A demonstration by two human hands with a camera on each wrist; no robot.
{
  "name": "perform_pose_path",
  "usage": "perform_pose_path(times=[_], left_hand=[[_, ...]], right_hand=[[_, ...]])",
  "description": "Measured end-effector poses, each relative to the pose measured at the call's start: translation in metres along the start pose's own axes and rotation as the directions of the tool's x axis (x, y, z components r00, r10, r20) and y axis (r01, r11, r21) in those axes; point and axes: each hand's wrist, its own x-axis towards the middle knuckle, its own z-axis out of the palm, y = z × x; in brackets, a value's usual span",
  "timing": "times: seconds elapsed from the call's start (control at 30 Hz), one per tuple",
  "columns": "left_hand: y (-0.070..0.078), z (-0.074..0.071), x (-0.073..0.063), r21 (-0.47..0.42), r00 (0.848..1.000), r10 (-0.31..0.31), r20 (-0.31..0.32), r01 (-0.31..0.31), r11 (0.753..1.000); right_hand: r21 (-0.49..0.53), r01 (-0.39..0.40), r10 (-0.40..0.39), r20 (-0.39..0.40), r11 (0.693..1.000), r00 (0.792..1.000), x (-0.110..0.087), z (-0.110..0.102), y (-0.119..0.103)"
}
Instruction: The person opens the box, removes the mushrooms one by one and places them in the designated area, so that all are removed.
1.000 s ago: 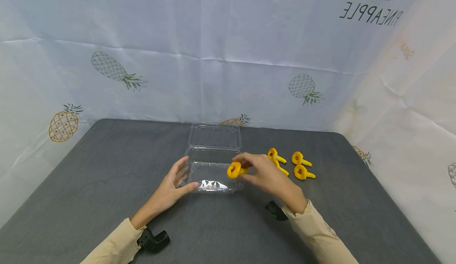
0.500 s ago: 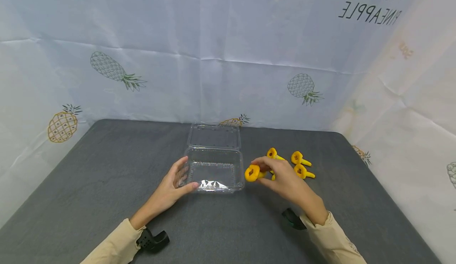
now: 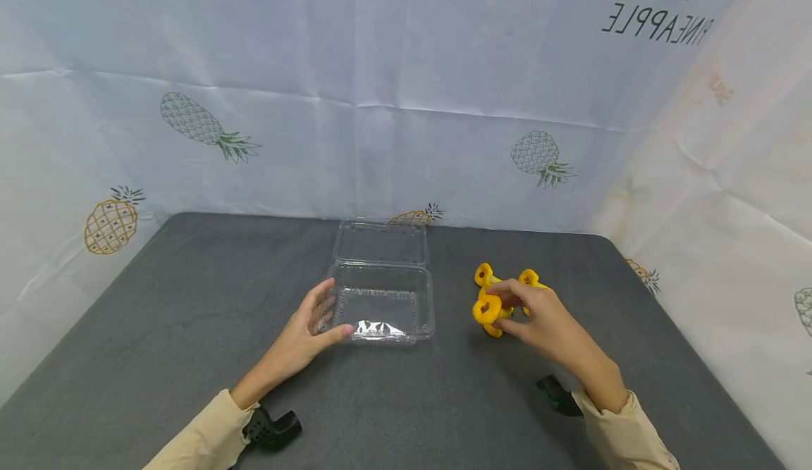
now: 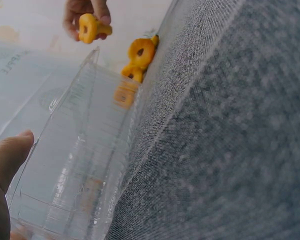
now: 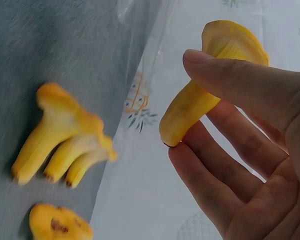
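Note:
A transparent lidded plastic container [image 3: 383, 304] stands with its lid [image 3: 380, 243] folded back. My left hand [image 3: 301, 336] holds its near left corner, thumb over the front rim and fingers along the left wall. In my right hand [image 3: 552, 322] a yellow mushroom [image 5: 190, 105] is pinched between thumb and fingers, its cap pointing left in the head view. Below and around that hand several more yellow mushrooms [image 5: 60, 125] lie on the table, some partly hidden by it. In the left wrist view the held mushroom [image 4: 88, 28] hangs above the others.
The dark grey table [image 3: 393, 406] extends around the container. A white cloth with pineapple prints [image 3: 393, 103] hangs behind it. Black straps with camera mounts [image 3: 273, 431] sit at both wrists.
My right hand has moved right with the mushroom, from over the container's right side to the mushrooms on the table. My left hand and the container have stayed put.

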Motion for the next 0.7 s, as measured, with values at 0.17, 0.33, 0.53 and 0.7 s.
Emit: perform_pose_path(times=[0.17, 0.33, 0.53, 0.7], left_hand=[[0.0, 0.0, 0.0, -0.002, 1.0, 0.003, -0.001, -0.003, 1.0], [0.0, 0.0, 0.0, -0.003, 1.0, 0.005, -0.004, -0.005, 1.0], [0.0, 0.0, 0.0, 0.001, 1.0, 0.025, -0.006, -0.025, 1.0], [0.001, 0.001, 0.001, -0.001, 0.999, 0.042, -0.01, -0.042, 0.999]], right_hand=[[-0.003, -0.018, 0.018, 0.007, 1.0, 1.0, -0.011, -0.011, 0.012], [-0.039, -0.01, 0.01, 0.001, 0.999, 1.0, -0.02, -0.018, 0.024], [-0.052, -0.032, 0.033, 0.024, 0.998, 0.999, -0.028, -0.019, 0.04], [-0.066, -0.062, 0.064, 0.041, 0.996, 0.997, -0.031, -0.02, 0.05]])
